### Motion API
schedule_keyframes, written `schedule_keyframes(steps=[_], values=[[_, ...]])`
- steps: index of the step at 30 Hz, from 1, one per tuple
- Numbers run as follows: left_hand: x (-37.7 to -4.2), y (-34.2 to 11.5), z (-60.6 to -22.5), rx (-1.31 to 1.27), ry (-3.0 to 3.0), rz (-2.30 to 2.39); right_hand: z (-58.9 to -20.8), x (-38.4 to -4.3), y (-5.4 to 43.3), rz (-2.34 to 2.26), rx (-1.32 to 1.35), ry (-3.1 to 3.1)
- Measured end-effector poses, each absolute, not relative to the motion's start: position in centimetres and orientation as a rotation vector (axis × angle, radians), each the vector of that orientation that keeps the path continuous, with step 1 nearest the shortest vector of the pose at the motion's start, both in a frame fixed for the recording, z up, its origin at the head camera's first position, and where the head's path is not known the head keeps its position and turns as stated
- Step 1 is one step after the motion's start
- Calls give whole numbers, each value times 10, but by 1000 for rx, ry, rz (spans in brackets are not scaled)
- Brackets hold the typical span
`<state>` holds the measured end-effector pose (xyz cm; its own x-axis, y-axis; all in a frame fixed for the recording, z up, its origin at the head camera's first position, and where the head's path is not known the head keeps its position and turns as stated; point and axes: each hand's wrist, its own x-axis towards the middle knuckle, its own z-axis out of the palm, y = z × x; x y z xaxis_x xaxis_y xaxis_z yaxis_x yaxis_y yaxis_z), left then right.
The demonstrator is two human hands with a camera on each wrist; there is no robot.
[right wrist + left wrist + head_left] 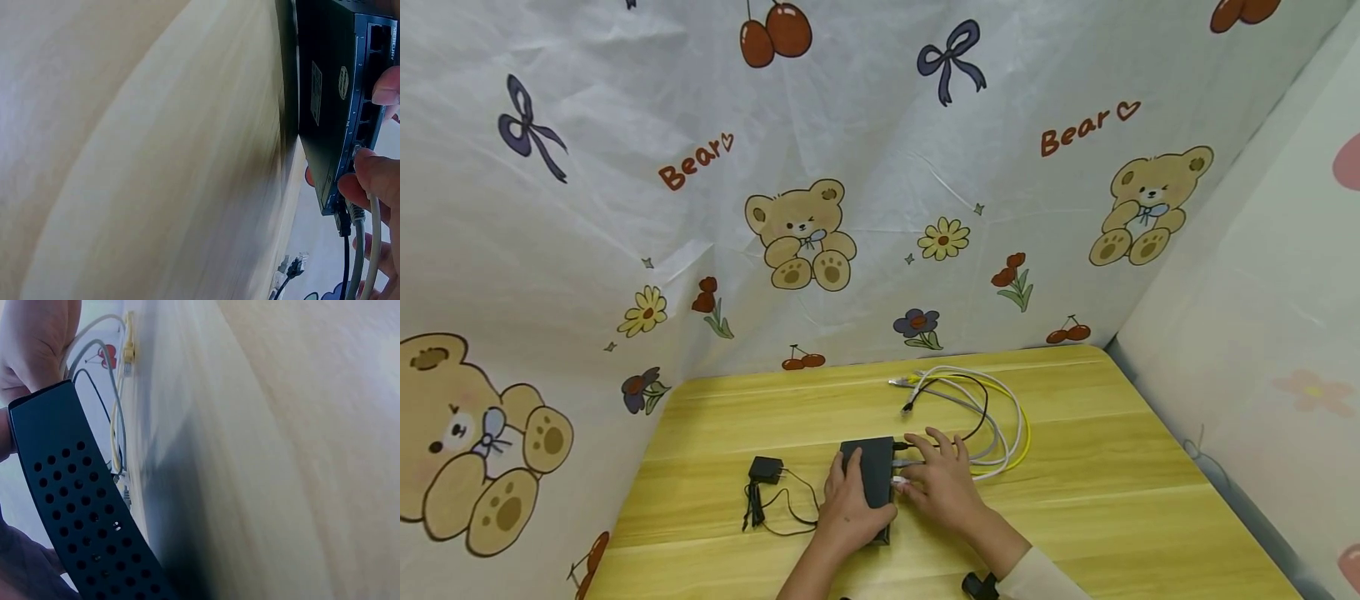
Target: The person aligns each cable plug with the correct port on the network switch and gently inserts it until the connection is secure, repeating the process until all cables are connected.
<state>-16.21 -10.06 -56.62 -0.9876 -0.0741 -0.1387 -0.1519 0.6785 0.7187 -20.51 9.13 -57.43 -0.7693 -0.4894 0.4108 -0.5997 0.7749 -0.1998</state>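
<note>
Item: black box (877, 467), with a port row (365, 128) along one side; I am seeing it at the wooden table (1097, 467), between the two hands.
Handling: I am judging it light and rigid, probably sliding easily if nothing is bracing it against a push.
Best hold: I am favouring its opposite edges, leaving the ports uncovered.
Left hand (848, 510): is clamping the box, fingers lying over the top, thumb reaching round to the port side.
Right hand (942, 485): is pinching the white plug (898, 481) at the port row, thumb against finger; I am not able to tell whether the plug is fully seated.
Plug handling: I am reckoning it small and hard, its latch fragile; the body is offering a surer hold than the flexible white cable (374, 244).
Other leads: grey cable (359, 250) and black cable (347, 262) are entering the box; yellow cable (1028, 433) is curving in a loose loop.
Casing: dark, square-edged, bearing a round sticker (343, 83); the perforated wall (81, 506) is showing at left wrist.
Adapter (766, 470): black, blocky, lying left of the box.
</note>
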Motion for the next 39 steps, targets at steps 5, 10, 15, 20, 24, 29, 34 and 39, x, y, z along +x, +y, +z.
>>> schedule_keyframes(steps=[5, 10, 15, 20, 24, 29, 34, 39], values=[[-162, -100, -564, -187, 2794, 1198, -573, -205, 90, 449, 835, -2640], [-162, -99, -563, -173, 2822, 1165, -571, -205, 89, 422, 848, -2631], [-162, -98, -566, -154, 2844, 1144, -571, -206, 90, 433, 846, -2631], [-160, -97, -566, -165, 2854, 1154, -574, -206, 90, 444, 856, -2638], [-161, -98, -566, -169, 2856, 1151, -576, -207, 89, 454, 858, -2629], [-161, -98, -565, -168, 2853, 1141, -577, -209, 87, 463, 877, -2616], [-161, -98, -564, -128, 2853, 1138, -575, -208, 86, 453, 888, -2609], [-160, -98, -563, -128, 2850, 1134, -573, -208, 85, 449, 911, -2607]])
